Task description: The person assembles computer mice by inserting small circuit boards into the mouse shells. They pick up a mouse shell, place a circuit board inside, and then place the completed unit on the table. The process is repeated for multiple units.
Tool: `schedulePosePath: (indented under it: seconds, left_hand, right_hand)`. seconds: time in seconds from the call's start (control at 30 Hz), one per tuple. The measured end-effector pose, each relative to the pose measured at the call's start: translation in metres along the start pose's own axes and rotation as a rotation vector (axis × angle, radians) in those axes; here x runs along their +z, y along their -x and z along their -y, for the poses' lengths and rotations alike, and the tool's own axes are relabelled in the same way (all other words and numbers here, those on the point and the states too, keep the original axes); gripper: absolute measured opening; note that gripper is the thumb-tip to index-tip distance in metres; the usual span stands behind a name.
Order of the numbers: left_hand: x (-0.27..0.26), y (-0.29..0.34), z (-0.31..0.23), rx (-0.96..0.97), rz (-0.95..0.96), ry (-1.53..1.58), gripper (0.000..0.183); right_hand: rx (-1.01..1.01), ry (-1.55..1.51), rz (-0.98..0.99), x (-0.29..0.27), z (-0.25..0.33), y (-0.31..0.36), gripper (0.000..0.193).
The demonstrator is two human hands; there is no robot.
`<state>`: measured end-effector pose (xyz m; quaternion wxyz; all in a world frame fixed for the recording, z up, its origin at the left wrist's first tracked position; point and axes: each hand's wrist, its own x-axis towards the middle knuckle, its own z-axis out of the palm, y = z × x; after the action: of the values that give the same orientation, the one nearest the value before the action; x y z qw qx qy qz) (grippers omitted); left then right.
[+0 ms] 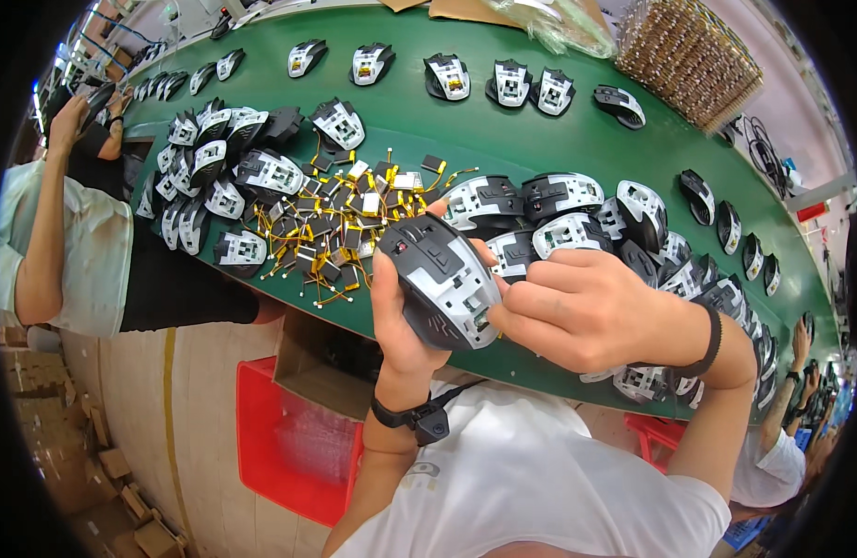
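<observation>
My left hand (401, 325) is wrapped round a half-assembled computer mouse (438, 279), black and silver-grey with openings in its top shell. It is tilted up in front of me, above the table's near edge. The fingers of my right hand (587, 312) are pinched together against the mouse's right side, by an opening in the shell. What they hold, if anything, is hidden. Just beyond the mouse lies a heap of small batteries (340, 223) with yellow tape and thin wires. Similar mice pile up to its left (205, 167) and right (577, 200).
More mice stand spaced along the green table (503, 135). A stack of corrugated brown sheets (689, 60) sits at the far right. Below the near edge are a red bin (261, 442) and a cardboard box (307, 363). A co-worker (75, 242) is at left, others at far right.
</observation>
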<state>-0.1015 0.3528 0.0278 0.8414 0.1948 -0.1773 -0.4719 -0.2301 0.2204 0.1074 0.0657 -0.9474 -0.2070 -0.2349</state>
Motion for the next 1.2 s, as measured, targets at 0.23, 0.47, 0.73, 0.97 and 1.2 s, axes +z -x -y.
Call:
schedulePosePath:
  seconds: [0.23,0.47,0.73,0.97,1.2]
  left_hand:
    - [-0.008,-0.005,0.010,-0.080,-0.027,0.003,0.079]
    - [0.000,-0.009,0.012,-0.144,-0.102,0.016,0.073]
    - [-0.012,-0.013,0.013,-0.092,-0.108,-0.077,0.070]
    - [-0.005,-0.017,0.012,-0.045,-0.105,-0.091,0.069]
    - [-0.010,-0.019,0.016,-0.150,-0.059,-0.080,0.068]
  right_hand:
    - [-0.057,0.062,0.183,-0.012,0.000,-0.004,0.013]
    - [-0.104,-0.015,0.226,-0.011,-0.015,-0.012,0.016]
    - [0.097,-0.132,0.113,0.001,-0.017,0.005,0.018]
    - [0.076,-0.028,-0.048,0.013,-0.016,0.012,0.018]
    - [-0.170,0.162,0.157,-0.003,-0.012,0.004,0.017]
